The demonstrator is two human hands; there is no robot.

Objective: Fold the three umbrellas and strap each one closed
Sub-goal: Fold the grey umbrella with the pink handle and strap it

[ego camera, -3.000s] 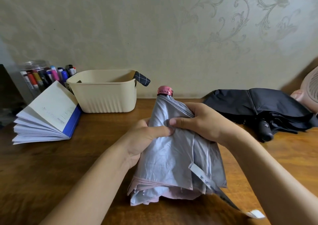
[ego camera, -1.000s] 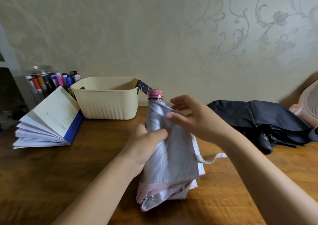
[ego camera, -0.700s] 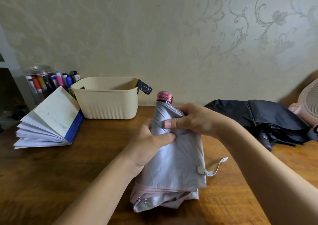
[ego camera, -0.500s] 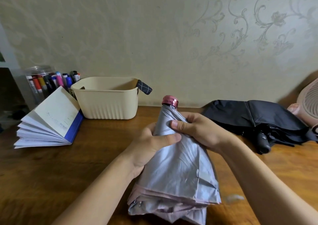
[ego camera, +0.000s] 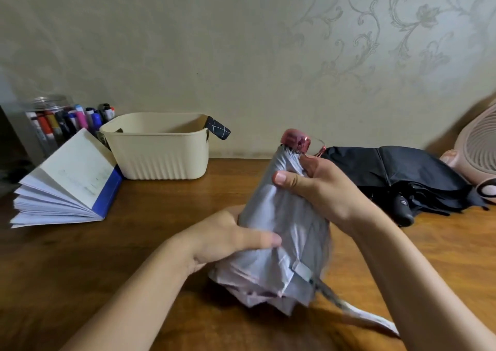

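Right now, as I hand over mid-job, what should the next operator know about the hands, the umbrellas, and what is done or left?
Left hand grips the grey umbrella at mid-canopy. Right hand grips it just under the pink cap.
Done: the grey folds are gathered. The strap hangs loose, not fastened.
Black umbrella lies on the right, canopy loose, unstrapped.
A dark checked piece pokes from the cream basket; I cannot tell if it is the third umbrella.
Left: strap the grey one, then do the others.
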